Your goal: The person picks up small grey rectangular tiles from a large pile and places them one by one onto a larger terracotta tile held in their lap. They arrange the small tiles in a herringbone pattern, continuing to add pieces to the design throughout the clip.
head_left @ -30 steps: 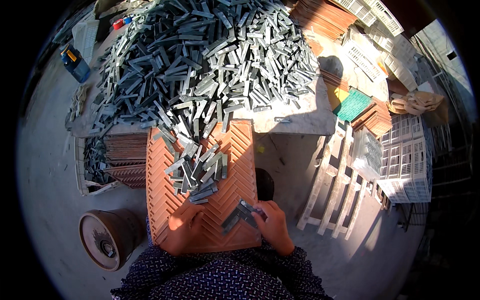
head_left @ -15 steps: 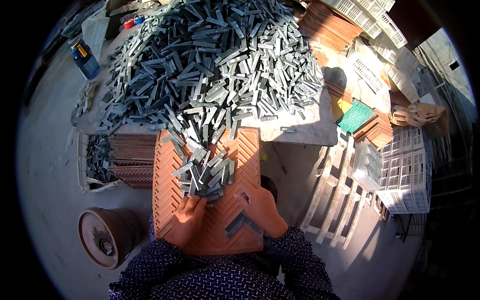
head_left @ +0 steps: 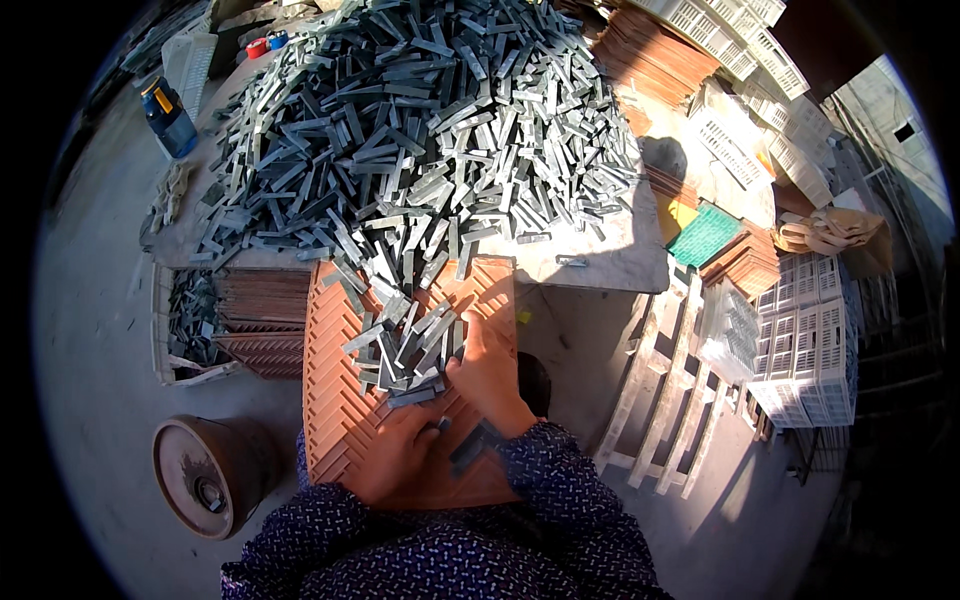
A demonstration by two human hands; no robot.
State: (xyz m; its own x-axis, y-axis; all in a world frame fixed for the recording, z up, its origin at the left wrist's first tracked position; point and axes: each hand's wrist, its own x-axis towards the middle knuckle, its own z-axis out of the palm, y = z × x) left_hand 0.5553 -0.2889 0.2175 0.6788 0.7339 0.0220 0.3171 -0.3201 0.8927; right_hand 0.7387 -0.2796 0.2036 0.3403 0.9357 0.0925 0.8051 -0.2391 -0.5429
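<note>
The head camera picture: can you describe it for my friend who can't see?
Two hands, left hand and right hand, press small grey rectangular strips onto an orange herringbone-grooved board. Behind it, a table holds a huge heap of grey strips.

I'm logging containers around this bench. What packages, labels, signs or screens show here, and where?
No signs or screens show.
Blue bottle: far left of the table, dark blue with a yellow and black cap; any label is too small to tell.
White slotted crates: stacked at right, boxy, white.
Two small caps or lids: top left, one red, one blue.
</note>
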